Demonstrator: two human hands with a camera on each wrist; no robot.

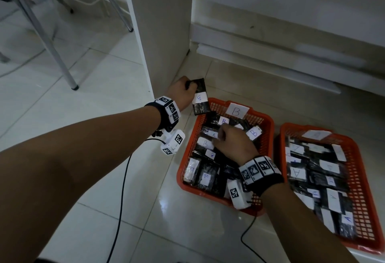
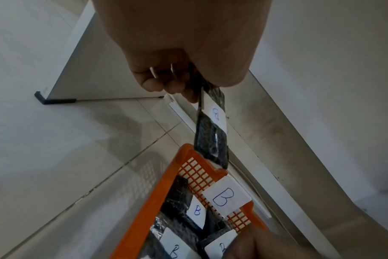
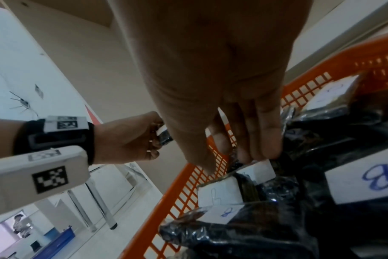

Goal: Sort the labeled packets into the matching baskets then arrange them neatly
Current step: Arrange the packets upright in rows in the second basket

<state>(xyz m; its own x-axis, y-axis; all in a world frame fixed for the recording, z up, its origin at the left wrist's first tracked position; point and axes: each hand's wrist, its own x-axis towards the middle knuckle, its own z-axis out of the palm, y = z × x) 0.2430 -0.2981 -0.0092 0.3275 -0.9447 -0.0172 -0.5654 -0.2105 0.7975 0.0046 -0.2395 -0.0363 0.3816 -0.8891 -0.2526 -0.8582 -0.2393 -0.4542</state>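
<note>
On the glossy white tile floor (image 1: pixel 87 87), centre frame, my left hand (image 1: pixel 181 94) pinches a B packet (image 1: pixel 199 96) beside the white cabinet panel (image 1: pixel 158 33), just above the B basket (image 1: pixel 188 144). My right hand (image 1: pixel 233 145), lower centre, presses its closed fingers (image 3: pixel 266 133) on packets inside; the A basket (image 1: pixel 360 171) stands at right.

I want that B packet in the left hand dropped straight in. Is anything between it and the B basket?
Nothing solid blocks it. The left hand holds the packet just past the far left corner of the B basket. The right hand is inside, touching packets mid-basket, so aim clear of it.
</note>
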